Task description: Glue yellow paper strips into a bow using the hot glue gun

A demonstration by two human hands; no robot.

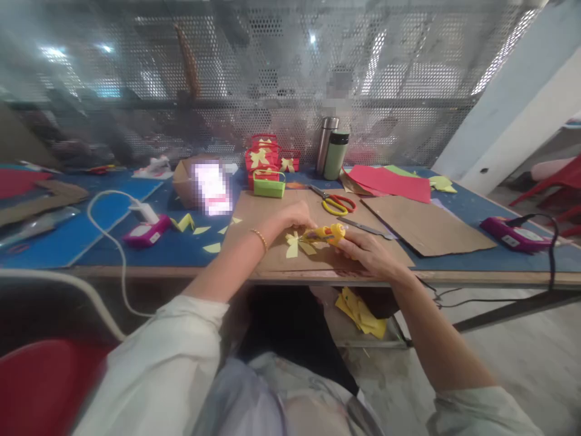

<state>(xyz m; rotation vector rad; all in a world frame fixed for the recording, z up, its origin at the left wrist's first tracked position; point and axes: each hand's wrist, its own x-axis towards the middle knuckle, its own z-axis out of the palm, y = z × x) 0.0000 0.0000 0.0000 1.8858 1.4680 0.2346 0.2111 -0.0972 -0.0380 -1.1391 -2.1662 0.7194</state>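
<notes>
My right hand (363,251) is wrapped round a yellow hot glue gun (327,234), its nozzle pointing left. Just under the tip lies a pale yellow paper bow (293,245) on a cardboard sheet (258,212). My left hand (297,216) is bent over the far side of the bow with its fingers closed; whatever they hold is hidden. Beyond the hands rest scissors (338,204) with red and yellow handles. A craft knife (367,228) lies on the cardboard to the right of the glue gun.
Red paper baskets (263,157) with bows and a green basket (269,184) stand at the back, near two flasks (336,156). A phone (212,189) leans on the left. Red paper (393,183), loose cardboard (431,227) and purple power sockets (147,231) lie around, with trailing cables.
</notes>
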